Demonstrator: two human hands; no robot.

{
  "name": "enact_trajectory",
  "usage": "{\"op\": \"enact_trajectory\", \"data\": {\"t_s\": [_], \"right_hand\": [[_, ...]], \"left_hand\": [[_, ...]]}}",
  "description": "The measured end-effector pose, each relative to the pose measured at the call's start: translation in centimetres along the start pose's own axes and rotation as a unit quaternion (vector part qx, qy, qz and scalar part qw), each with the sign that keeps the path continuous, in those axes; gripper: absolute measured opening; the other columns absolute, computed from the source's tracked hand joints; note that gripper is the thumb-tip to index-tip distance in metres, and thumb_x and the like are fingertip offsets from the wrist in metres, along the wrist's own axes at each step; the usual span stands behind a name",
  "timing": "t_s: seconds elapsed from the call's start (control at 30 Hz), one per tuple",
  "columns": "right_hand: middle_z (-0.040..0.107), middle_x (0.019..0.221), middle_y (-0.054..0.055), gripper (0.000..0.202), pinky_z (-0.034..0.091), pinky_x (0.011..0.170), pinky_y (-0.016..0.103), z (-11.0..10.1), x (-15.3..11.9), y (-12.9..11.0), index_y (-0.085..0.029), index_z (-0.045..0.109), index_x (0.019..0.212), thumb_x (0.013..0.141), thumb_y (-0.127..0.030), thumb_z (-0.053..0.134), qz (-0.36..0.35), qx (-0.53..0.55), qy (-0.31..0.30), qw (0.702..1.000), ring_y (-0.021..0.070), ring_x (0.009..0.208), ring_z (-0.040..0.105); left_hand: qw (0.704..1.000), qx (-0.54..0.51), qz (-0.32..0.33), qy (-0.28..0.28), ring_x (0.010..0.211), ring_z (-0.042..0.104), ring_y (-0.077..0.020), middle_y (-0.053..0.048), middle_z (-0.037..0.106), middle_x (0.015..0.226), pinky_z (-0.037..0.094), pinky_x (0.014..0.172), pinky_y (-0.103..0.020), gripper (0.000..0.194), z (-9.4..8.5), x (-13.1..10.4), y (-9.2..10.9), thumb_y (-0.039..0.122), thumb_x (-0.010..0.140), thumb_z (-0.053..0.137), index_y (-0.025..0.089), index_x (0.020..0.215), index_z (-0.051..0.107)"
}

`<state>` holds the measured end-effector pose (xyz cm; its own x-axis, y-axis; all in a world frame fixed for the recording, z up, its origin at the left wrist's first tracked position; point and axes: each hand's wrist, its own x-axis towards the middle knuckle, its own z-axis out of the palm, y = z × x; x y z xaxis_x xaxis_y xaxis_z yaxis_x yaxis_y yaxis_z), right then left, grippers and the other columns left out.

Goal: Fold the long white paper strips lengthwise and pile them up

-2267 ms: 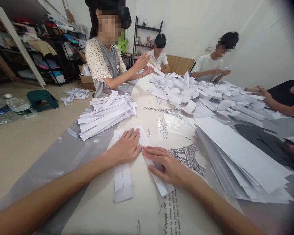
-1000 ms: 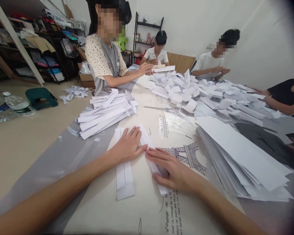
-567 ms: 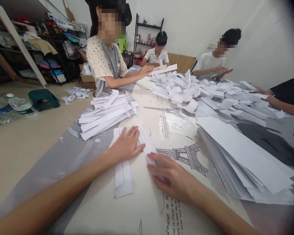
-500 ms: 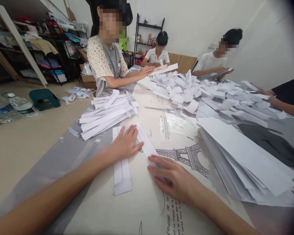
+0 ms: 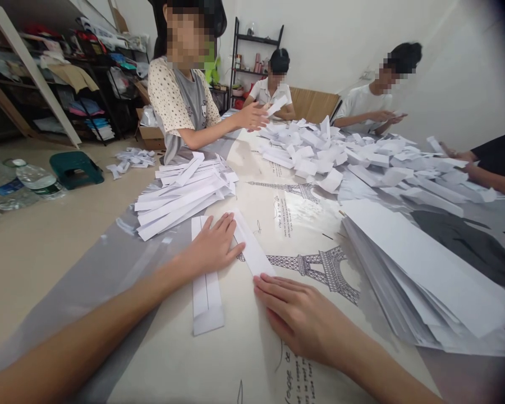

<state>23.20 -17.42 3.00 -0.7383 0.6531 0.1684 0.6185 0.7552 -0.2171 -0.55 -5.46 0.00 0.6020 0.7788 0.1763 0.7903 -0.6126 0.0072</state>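
Observation:
My left hand lies flat with its fingers spread, over a folded paper strip and at the upper end of a second white strip. The fingers of my right hand are pressed together on the lower end of that second strip, which runs slantwise between the hands. Beyond my left hand lies a pile of folded strips. A stack of white paper sheets is to the right of my right hand.
The table has a cover printed with towers and writing. A large heap of folded papers spreads across its far side. A person stands at the far left edge; others sit beyond the heap. A green stool stands on the floor.
My right hand has flattened and its fingers have come together at the strip's lower end. My left hand is nearly still. The standing person's hands have moved, with a shorter paper now in them.

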Motion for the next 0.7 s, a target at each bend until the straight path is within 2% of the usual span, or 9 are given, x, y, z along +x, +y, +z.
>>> {"op": "enact_trajectory", "data": {"t_s": [0.13, 0.3, 0.5, 0.7], "right_hand": [[0.064, 0.140, 0.018, 0.044, 0.051, 0.115, 0.040, 0.5, -0.1, -0.6, -0.004, 0.061, 0.135, 0.094, -0.005, 0.046, -0.005, -0.036, 0.010, 0.999, 0.0265, 0.132, 0.061], [0.063, 0.139, 0.023, 0.053, 0.057, 0.107, 0.041, 2.4, -1.2, -3.0, 0.001, 0.061, 0.133, 0.083, 0.007, 0.047, 0.019, -0.138, 0.053, 0.989, 0.0307, 0.127, 0.064], [0.064, 0.136, 0.025, 0.052, 0.062, 0.100, 0.040, 4.2, -2.8, -5.5, 0.003, 0.064, 0.130, 0.081, 0.007, 0.047, 0.044, -0.224, 0.100, 0.968, 0.0350, 0.125, 0.065], [0.065, 0.133, 0.026, 0.048, 0.064, 0.096, 0.038, 4.1, -2.4, -6.1, 0.003, 0.066, 0.127, 0.083, 0.001, 0.048, 0.044, -0.273, 0.101, 0.956, 0.0356, 0.119, 0.068]], "left_hand": [[1.000, -0.004, -0.004, -0.004, 0.152, 0.031, -0.0354, -0.024, 0.038, 0.159, 0.025, 0.120, -0.056, 0.058, -0.1, 0.0, 0.0, 0.048, 0.107, 0.029, 0.005, 0.144, 0.042], [1.000, -0.008, -0.013, -0.018, 0.153, 0.029, -0.0339, -0.023, 0.037, 0.161, 0.023, 0.121, -0.055, 0.059, -0.1, 0.0, 0.1, 0.049, 0.106, 0.028, 0.006, 0.145, 0.042], [1.000, -0.022, -0.004, -0.005, 0.152, 0.031, -0.0335, -0.022, 0.041, 0.158, 0.023, 0.122, -0.051, 0.057, 0.0, 0.1, 0.0, 0.048, 0.105, 0.031, 0.007, 0.142, 0.045], [0.999, -0.034, -0.007, -0.010, 0.153, 0.028, -0.0343, -0.023, 0.039, 0.159, 0.024, 0.122, -0.053, 0.058, 0.1, 0.2, -0.1, 0.048, 0.105, 0.030, 0.006, 0.142, 0.043]]}}
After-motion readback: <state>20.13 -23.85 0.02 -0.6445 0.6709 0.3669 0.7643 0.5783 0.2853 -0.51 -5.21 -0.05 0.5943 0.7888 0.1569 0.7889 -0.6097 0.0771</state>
